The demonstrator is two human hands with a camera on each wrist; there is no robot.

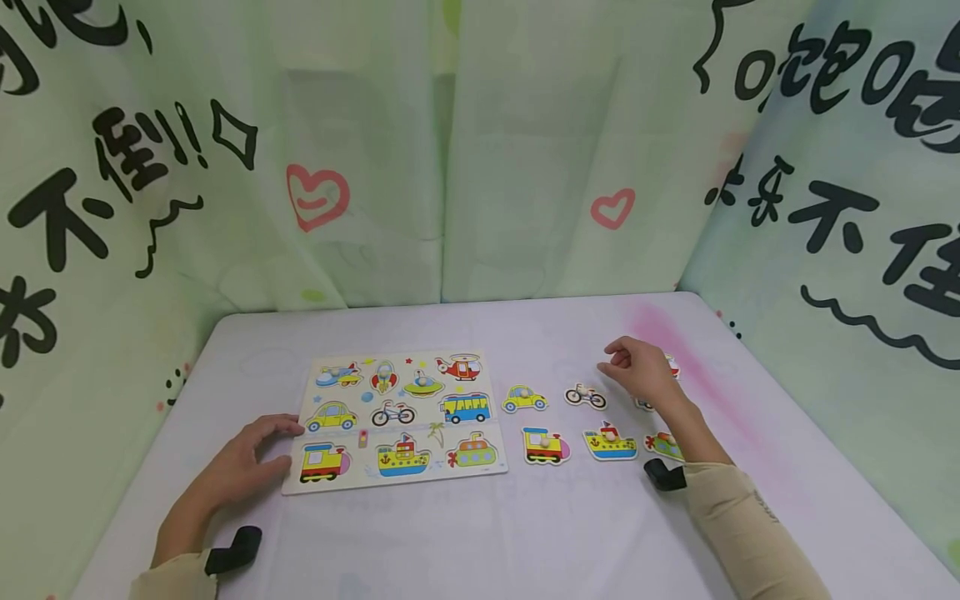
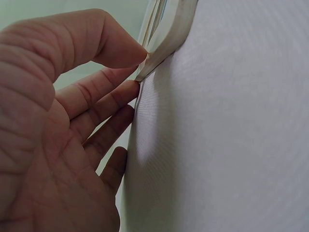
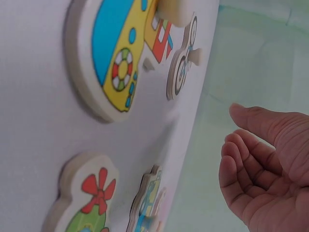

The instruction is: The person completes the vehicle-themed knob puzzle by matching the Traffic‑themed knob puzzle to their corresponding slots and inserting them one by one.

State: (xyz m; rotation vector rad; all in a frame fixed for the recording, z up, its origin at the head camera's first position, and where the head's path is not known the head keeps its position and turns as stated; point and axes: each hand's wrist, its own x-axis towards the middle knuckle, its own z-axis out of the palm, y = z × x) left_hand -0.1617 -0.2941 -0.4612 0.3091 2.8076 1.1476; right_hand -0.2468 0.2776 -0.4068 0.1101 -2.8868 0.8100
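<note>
A wooden puzzle board with printed vehicles lies on the table. Against its left edge rest the thumb and fingertips of my left hand; in the left wrist view the thumb tip touches the board's corner. My right hand hovers over the loose pieces with fingers loosely bent and nothing between them. Below and left of it are a bicycle piece and a ship piece. A submarine piece lies near the wrist. The hand and forearm partly cover a bus piece and a red piece.
Right beside the board lie a yellow car piece and a train piece, with knobs on top. The white-covered table is bordered by printed curtains at the back and sides. Black wrist mounts sit by both sleeves.
</note>
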